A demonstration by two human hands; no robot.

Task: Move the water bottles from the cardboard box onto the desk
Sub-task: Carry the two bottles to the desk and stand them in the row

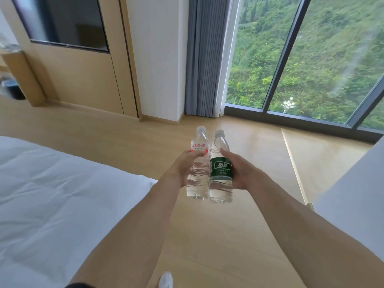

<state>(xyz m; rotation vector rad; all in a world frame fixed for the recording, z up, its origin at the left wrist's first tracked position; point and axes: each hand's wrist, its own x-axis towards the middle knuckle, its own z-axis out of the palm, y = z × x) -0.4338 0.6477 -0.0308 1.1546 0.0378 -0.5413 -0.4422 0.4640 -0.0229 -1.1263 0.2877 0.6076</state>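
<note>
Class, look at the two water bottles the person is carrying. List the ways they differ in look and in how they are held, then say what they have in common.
The left bottle has a red and white label; the right bottle has a dark green one. The left hand grips the left bottle; the right hand grips the right bottle. The left bottle's cap sits slightly higher than the right bottle's. Both are clear, capped, upright, touching side by side, and look full.

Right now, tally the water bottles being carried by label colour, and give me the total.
Red-and-white label: 1, the red-label bottle, gripped by the left hand.
Green label: 1, the green-label bottle, gripped by the right hand.
Total: 2 bottles, both upright, capped, side by side above the wooden floor.
</note>
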